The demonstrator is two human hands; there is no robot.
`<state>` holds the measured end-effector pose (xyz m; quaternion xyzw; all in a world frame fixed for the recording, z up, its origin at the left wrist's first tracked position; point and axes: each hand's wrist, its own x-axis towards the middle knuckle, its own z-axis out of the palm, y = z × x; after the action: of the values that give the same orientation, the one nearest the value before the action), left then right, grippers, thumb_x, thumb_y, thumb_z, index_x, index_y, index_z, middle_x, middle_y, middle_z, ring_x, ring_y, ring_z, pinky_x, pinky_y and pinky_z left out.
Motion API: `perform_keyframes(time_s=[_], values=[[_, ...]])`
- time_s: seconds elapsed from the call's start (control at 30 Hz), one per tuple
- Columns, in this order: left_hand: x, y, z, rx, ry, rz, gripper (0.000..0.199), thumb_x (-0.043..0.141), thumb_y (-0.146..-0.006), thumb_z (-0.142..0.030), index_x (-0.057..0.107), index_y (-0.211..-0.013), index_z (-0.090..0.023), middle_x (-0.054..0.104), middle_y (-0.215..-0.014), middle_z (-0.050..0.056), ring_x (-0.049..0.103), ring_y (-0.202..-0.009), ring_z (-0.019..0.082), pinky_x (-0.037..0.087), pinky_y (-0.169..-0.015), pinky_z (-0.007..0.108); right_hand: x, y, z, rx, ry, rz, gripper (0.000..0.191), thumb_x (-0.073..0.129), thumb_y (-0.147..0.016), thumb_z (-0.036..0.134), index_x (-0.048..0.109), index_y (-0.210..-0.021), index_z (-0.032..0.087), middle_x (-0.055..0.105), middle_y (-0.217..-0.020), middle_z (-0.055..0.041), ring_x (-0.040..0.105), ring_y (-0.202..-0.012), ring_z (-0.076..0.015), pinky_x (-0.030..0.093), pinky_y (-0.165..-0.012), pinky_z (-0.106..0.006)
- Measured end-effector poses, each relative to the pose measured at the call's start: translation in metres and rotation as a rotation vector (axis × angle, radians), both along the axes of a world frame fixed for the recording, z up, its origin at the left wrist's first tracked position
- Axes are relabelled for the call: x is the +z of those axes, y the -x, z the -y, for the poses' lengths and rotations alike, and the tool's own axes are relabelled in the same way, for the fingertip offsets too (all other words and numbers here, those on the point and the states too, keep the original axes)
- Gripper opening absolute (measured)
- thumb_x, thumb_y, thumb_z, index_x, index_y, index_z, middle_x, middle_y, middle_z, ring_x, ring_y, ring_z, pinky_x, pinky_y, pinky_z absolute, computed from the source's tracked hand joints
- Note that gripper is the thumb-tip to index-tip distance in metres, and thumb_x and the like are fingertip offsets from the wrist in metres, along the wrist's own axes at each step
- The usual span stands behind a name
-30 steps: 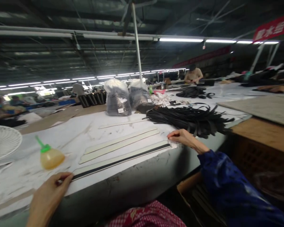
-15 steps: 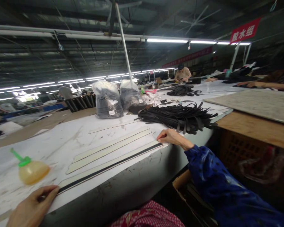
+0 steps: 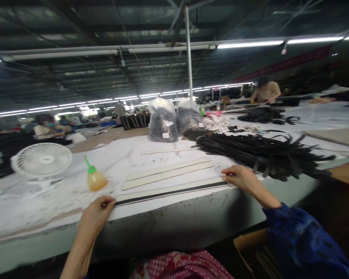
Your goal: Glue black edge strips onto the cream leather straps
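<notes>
A long black strip (image 3: 171,191) lies along a cream-coloured strip (image 3: 151,190) near the table's front edge. My left hand (image 3: 95,213) pinches the black strip's left end between thumb and fingertips. At the right end, the fingers of my right hand (image 3: 242,179) are closed on the same strip. Whether either pinch also takes in the cream strip underneath, I cannot tell. Just behind lie two more cream strips (image 3: 168,175), side by side, and farther back a thin pale strip (image 3: 165,151).
A squeeze bottle (image 3: 96,179) of amber liquid stands left, beside a white fan (image 3: 43,159). Black straps (image 3: 258,153) are heaped at right. Behind are two wrapped bags (image 3: 163,122) and a metal pole (image 3: 189,58). A co-worker (image 3: 266,91) bends over the far table.
My view has swung left, bringing the fan into sight and shifting the table's contents rightward. Both hands still hold the ends of the black strip, which lies in the same place.
</notes>
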<state>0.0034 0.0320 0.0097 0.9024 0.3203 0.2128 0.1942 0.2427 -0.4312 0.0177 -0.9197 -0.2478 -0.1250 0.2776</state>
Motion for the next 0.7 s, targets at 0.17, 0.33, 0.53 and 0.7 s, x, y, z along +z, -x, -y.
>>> perform_keyframes(time_s=[0.17,0.33,0.53,0.7], values=[[-0.003,0.000,0.008,0.010,0.007,0.081,0.032,0.053,-0.071,-0.042,0.065,-0.089,-0.019,0.066,-0.075,0.003,0.062,-0.071,0.021,0.047,-0.068,0.030,-0.003,0.003,-0.015,0.139,0.003,0.158,0.042,0.047,-0.084,0.052,0.073,-0.101,0.024,0.068,-0.100,-0.0089,0.063,-0.091,-0.0269,0.050,-0.079,-0.040],[-0.006,0.001,0.010,-0.051,-0.044,0.123,0.040,0.050,-0.076,-0.042,0.069,-0.097,-0.014,0.061,-0.089,0.008,0.060,-0.075,0.021,0.049,-0.077,0.036,0.008,0.019,-0.055,0.481,0.141,0.039,0.044,0.051,-0.084,0.054,0.070,-0.110,0.023,0.066,-0.110,-0.0100,0.058,-0.106,-0.0292,0.045,-0.094,-0.043],[-0.012,0.008,0.001,-0.212,-0.058,0.148,0.043,0.051,-0.074,-0.051,0.072,-0.092,-0.018,0.064,-0.086,0.007,0.060,-0.071,0.022,0.052,-0.072,0.037,0.033,0.037,-0.061,0.474,0.191,-0.274,0.032,0.071,-0.069,0.029,0.070,-0.100,0.022,0.065,-0.087,-0.0033,0.061,-0.079,-0.0195,0.046,-0.066,-0.026],[-0.021,-0.002,-0.008,-0.342,-0.064,0.153,0.039,0.056,-0.070,-0.059,0.072,-0.087,-0.028,0.073,-0.093,0.003,0.065,-0.094,0.028,0.053,-0.082,0.036,0.036,0.057,-0.035,0.458,0.122,-0.189,0.010,0.073,-0.068,0.023,0.068,-0.076,0.019,0.062,-0.076,-0.0002,0.056,-0.075,-0.0153,0.040,-0.065,-0.024]])
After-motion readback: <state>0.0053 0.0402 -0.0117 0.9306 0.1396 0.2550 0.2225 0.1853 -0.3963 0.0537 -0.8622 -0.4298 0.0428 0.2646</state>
